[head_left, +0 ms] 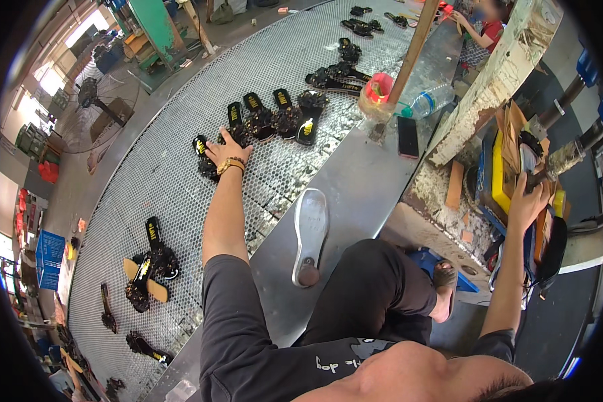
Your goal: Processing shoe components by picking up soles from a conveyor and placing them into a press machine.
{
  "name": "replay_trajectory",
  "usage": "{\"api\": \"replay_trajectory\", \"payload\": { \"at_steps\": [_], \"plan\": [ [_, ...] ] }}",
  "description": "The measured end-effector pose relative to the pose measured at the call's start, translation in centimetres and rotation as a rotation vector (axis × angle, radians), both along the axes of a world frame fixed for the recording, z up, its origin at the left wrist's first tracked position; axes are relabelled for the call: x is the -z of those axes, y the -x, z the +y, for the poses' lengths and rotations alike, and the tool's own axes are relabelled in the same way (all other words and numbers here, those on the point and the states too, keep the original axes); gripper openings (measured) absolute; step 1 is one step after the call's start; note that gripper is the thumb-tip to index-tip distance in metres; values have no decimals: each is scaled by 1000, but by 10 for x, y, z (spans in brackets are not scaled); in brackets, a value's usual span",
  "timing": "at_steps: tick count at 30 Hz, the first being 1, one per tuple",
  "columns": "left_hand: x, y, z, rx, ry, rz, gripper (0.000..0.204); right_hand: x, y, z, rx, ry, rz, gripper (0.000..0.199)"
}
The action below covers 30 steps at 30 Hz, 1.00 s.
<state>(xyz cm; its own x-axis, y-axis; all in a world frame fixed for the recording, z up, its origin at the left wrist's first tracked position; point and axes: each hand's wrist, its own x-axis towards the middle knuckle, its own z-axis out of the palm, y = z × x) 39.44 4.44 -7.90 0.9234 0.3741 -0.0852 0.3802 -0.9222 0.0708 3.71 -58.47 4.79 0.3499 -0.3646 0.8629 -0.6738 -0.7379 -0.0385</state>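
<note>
A grey shoe sole (310,234) lies nearest, on the metal ledge (355,181). At 11 o'clock the left hand (225,153) rests flat, fingers spread, on a black sandal (206,159) on the mesh conveyor (161,174). At 3 o'clock the right hand (526,201) grips something in a cluttered bin (499,174); what it is, I cannot tell.

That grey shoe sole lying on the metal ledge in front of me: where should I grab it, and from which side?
Probably best at the narrow waist of the grey sole, fingers pinching across its two long edges from above. It lies flat and lengthwise on the metal ledge, heel end nearest you with a round brown piece on it, so the waist is the slimmest bare part. The left hand is busy at the black sandals.
</note>
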Motion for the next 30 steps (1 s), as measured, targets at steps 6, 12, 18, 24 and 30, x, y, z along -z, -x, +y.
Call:
{"api": "replay_trajectory", "payload": {
  "at_steps": [6, 12, 18, 24, 30],
  "plan": [
    [-38, 11, -12, -76, 53, -62, 105, -16, 5, -7, -97, -24, -64, 46],
    [-123, 114, 42, 373, 510, -1045, 92, -38, -7, -37, -114, -558, -46, 46],
    [-142, 311, 17, 613, 2167, -877, 82, -30, -30, -52, 26, -466, -165, 41],
    [-73, 469, -67, 288, 2967, 578, 98, -12, -34, -21, -259, -617, -539, 32],
    [-91, 545, -84, 46, 2316, 437, 81, 0, 37, 232, -790, -1073, -661, 18]
  ]
}}
